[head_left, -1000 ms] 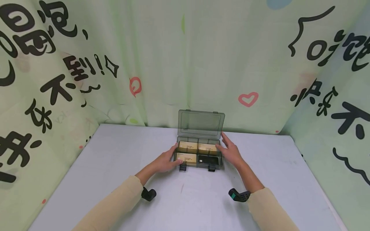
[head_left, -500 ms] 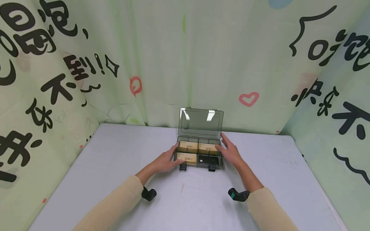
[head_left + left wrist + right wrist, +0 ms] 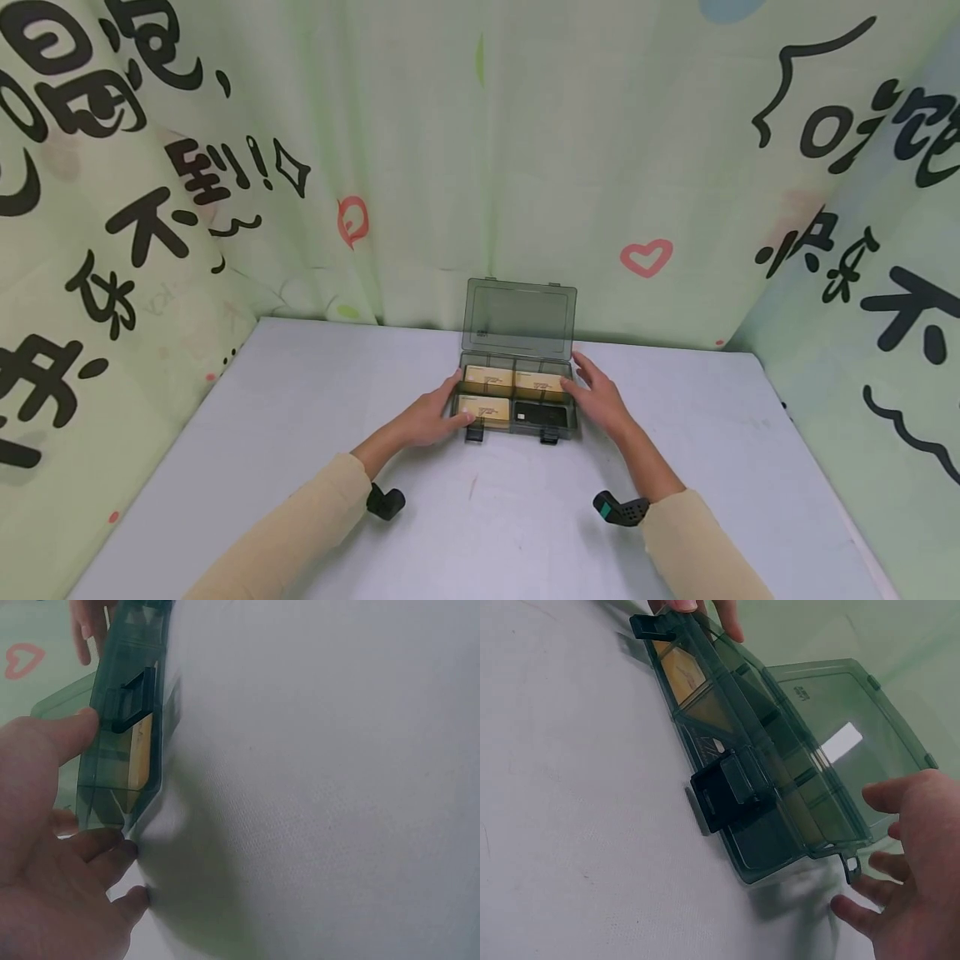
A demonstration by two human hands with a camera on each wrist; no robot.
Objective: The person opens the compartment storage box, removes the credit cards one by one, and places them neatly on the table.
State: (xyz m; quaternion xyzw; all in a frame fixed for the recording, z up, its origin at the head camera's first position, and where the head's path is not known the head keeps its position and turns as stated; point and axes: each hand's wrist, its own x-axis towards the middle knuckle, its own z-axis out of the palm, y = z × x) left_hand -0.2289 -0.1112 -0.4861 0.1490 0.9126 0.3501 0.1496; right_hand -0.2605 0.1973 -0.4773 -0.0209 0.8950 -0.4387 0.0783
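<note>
A smoky clear compartment box [image 3: 558, 423] sits mid-table with its lid [image 3: 520, 321] standing open at the back. Three tan packs [image 3: 487, 378] fill compartments; a dark item [image 3: 538, 413] lies in the front right one. My left hand [image 3: 429, 415] rests against the box's left end, thumb [image 3: 67, 731] on the front wall beside a black latch [image 3: 131, 705], fingers relaxed on the table. My right hand [image 3: 597, 397] lies spread at the box's right end [image 3: 832, 847], thumb near the rim, holding nothing.
The box stands on a pale grey table [image 3: 300, 433] enclosed on three sides by green printed curtains [image 3: 420, 167]. A second black latch [image 3: 727, 791] hangs at the front right. Black wrist mounts [image 3: 386, 502] sit under both sleeves.
The lid has swung slightly further up and back. My right fingertips have dropped a little from the lid's lower corner. The left hand has stayed put.
</note>
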